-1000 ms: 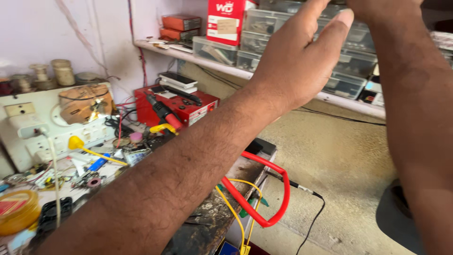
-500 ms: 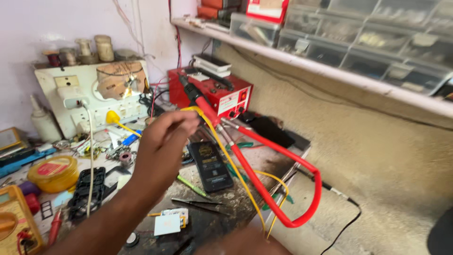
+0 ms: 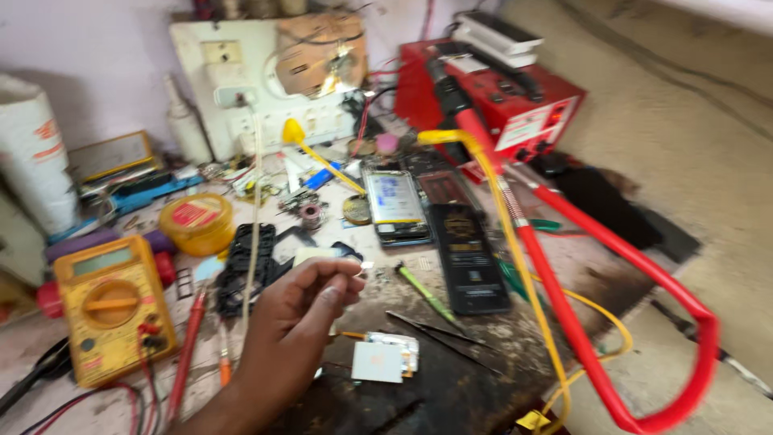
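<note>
Only one hand is showing here, the left hand, coming up from the near edge of the desk. Its thumb and fingertips are pinching together on a small thin metal bit (too tiny and blurry to say what exactly). The right hand isn't in view at all.

That little piece is sitting right at the fingertips, pointing toward the opened phone, which is lying farther back and a bit to the right, its long axis running from the near edge toward the far edge. A black battery is lying just beside it, same direction. A green-handled tool and tweezers are resting near the fingers, and a small white module is sitting just below them.

Toward the left edge, a yellow multimeter is lying flat and a round yellow tin with a red label is sitting behind it. At the far right corner a red box unit is carrying a white panel label, with a red cable looping off the right edge.
</note>
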